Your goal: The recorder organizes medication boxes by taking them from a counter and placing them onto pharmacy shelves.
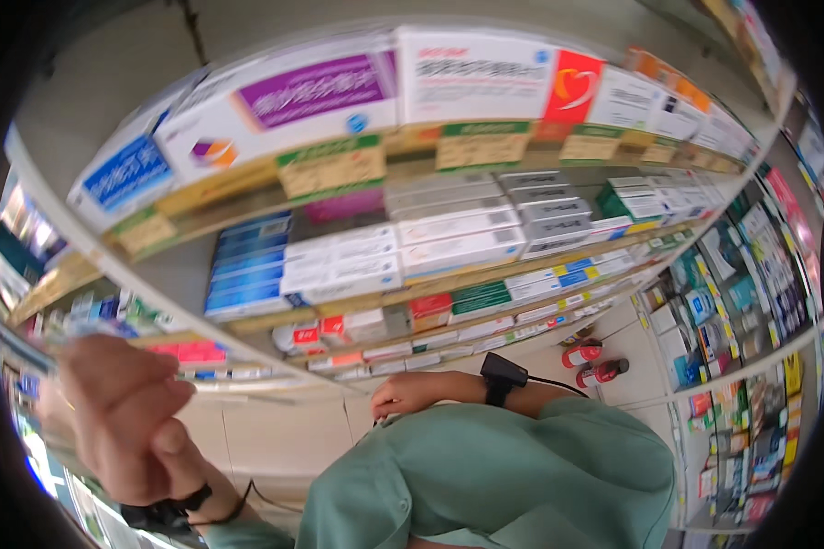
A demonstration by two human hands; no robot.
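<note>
My left hand [124,416] is raised at the lower left, beside the shelf's front corner, and blurred. Its fingers bend loosely, with the thumb apart from them, and I see nothing held. A black band [169,511] with a cable circles that wrist. Close to my green shirt [494,476], my right hand [403,395] hangs low with curled fingers. Whatever may be in it is mostly hidden by the shirt; only a small dark-and-light bit shows below the fingers. A black device [504,373] is strapped to the right wrist.
Ahead, shelves carry white medicine boxes [476,78] above price tags [331,167], with blue boxes [250,261] and grey boxes [556,220] lower down. Another stocked shelf [751,284] stands at right. Red shoes [598,363] rest on the tiled floor [256,435]. A metal post [146,284] rises at left.
</note>
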